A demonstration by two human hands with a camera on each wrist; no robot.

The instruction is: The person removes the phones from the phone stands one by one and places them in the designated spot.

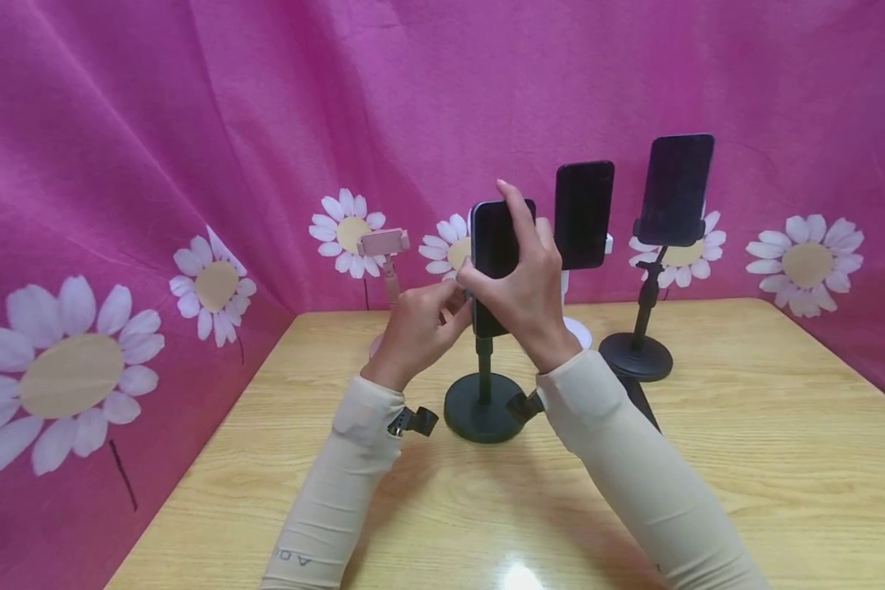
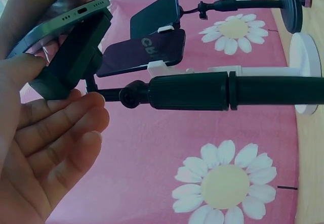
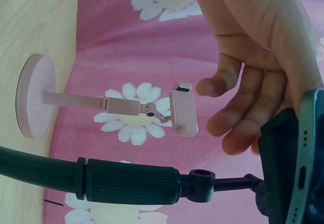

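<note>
A dark phone (image 1: 492, 233) sits upright in the clamp (image 2: 83, 47) of a dark green phone stand (image 1: 484, 410). My right hand (image 1: 527, 283) grips the phone, thumb at its left edge and index finger stretched up across the screen. My left hand (image 1: 422, 328) comes in from the left and pinches the side of the clamp. In the left wrist view its thumb lies on the clamp's end, with bent fingers (image 2: 88, 128) beneath. The charging port edge (image 2: 81, 10) of the phone faces that camera. Behind my right hand, part of the phone is hidden.
A pink stand (image 1: 383, 242) with a bare clamp is at the back left. To the right, a white stand (image 1: 578, 333) and a black stand (image 1: 637, 356) each bear a phone. The wooden table (image 1: 479, 508) meets a pink flowered cloth (image 1: 265, 106) behind.
</note>
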